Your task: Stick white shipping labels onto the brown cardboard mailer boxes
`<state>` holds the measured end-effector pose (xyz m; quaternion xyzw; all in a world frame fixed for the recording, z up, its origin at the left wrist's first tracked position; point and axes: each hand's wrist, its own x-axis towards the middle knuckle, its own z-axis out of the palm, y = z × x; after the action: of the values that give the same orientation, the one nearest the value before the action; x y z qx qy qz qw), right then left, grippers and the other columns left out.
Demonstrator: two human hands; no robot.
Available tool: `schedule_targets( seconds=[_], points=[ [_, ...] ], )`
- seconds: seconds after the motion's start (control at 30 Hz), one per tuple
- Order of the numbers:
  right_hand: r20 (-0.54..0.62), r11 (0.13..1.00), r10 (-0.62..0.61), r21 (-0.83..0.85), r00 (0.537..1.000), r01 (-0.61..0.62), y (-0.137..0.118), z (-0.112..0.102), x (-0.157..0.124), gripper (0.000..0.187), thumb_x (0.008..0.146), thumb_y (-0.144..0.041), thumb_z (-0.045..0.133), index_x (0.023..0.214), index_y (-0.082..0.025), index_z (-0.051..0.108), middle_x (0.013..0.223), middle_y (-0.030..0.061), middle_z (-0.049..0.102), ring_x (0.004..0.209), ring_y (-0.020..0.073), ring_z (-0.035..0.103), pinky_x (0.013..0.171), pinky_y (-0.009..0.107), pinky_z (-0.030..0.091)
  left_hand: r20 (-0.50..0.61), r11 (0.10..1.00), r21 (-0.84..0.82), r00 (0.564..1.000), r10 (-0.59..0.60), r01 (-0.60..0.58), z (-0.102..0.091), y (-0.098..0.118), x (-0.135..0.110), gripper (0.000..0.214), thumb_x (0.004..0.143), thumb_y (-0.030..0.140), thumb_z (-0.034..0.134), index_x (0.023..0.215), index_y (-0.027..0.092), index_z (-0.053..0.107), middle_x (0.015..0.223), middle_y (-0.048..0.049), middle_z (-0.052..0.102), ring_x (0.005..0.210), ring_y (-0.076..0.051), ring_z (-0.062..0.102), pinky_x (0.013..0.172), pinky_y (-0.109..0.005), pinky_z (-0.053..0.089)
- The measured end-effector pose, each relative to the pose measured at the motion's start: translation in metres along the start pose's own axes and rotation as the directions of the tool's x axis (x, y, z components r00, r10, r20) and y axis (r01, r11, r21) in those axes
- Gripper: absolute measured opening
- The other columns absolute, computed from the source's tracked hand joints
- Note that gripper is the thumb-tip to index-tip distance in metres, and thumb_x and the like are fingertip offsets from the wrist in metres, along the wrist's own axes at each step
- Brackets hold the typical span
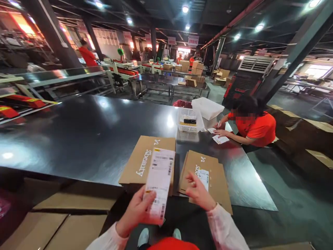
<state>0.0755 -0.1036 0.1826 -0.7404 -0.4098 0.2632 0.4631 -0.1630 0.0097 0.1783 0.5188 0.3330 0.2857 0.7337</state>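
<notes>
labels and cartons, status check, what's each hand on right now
Left hand grips a long shipping label. Right hand presses a small label onto the right flat carton. Left flat carton untouched.

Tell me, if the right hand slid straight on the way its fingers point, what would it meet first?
Probably the white label on the flat cardboard stack: the right hand rests there, fingertips at the label's edge.

Flattened carton (145,158) — white script "Sbeauty"; label sheet's (159,180) print too small to read.
</notes>
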Motion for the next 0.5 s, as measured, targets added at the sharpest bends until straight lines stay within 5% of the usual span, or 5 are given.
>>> schedule_targets(
  seconds=[0.03, 0.1, 0.2, 0.37, 0.5],
  points=[
    [0.169, 0.982, -0.061, 0.189, 0.984, 0.028, -0.012, 0.030, -0.006, 0.081, 0.058, -0.060, 0.071, 0.123, -0.016, 0.053, 0.114, 0.0149, 0.064, 0.102, 0.0296, 0.061, 0.088, 0.046, 0.050, 0.097, 0.999, 0.043, 0.995, 0.005, -0.009, 0.002, -0.006, -0.001, 0.049, 0.067, 0.055, 0.071, 0.092, 0.012, 0.069, 0.079, -0.0077, 0.073, 0.068, -0.020, 0.064, 0.062, -0.029, 0.051],
    [0.273, 0.913, -0.092, 0.408, 0.958, -0.028, -0.031, 0.082, -0.018, 0.066, 0.068, -0.063, 0.064, 0.116, -0.018, 0.057, 0.110, 0.0119, 0.068, 0.099, 0.0264, 0.064, 0.088, 0.044, 0.051, 0.172, 0.994, 0.085, 0.984, 0.049, -0.064, 0.003, -0.010, 0.001, 0.045, 0.067, 0.051, 0.073, 0.088, 0.012, 0.071, 0.083, -0.0088, 0.073, 0.077, -0.022, 0.064, 0.071, -0.030, 0.051],
    [0.325, 0.904, -0.038, 0.415, 0.945, -0.106, -0.045, 0.120, -0.026, 0.056, 0.070, -0.063, 0.064, 0.101, -0.016, 0.064, 0.100, 0.0111, 0.072, 0.091, 0.0271, 0.067, 0.083, 0.043, 0.053, -0.014, 0.995, 0.009, 0.995, 0.096, -0.096, -0.006, -0.005, 0.008, 0.046, 0.061, 0.050, 0.077, 0.087, 0.012, 0.071, 0.085, -0.0091, 0.073, 0.081, -0.023, 0.064, 0.076, -0.033, 0.050],
    [0.278, 0.966, -0.085, 0.259, 0.957, 0.011, -0.062, 0.111, 0.012, 0.052, 0.062, -0.058, 0.072, 0.094, -0.018, 0.069, 0.091, 0.0083, 0.074, 0.080, 0.0247, 0.068, 0.074, 0.037, 0.055, -0.148, 0.995, -0.055, 0.986, 0.078, -0.087, -0.016, -0.006, 0.013, 0.044, 0.059, 0.050, 0.077, 0.075, 0.010, 0.071, 0.070, -0.0070, 0.070, 0.065, -0.018, 0.060, 0.066, -0.030, 0.046],
    [0.371, 0.986, -0.163, 0.028, 0.914, 0.165, -0.081, 0.106, 0.037, 0.035, 0.071, -0.052, 0.065, 0.084, -0.021, 0.075, 0.081, 0.0058, 0.075, 0.073, 0.0228, 0.066, 0.067, 0.034, 0.053, -0.385, 0.992, -0.015, 0.917, 0.107, -0.122, -0.012, -0.018, 0.017, 0.043, 0.059, 0.053, 0.074, 0.056, 0.013, 0.059, 0.052, 0.0011, 0.055, 0.052, -0.011, 0.046, 0.052, -0.024, 0.036]
  ],
)
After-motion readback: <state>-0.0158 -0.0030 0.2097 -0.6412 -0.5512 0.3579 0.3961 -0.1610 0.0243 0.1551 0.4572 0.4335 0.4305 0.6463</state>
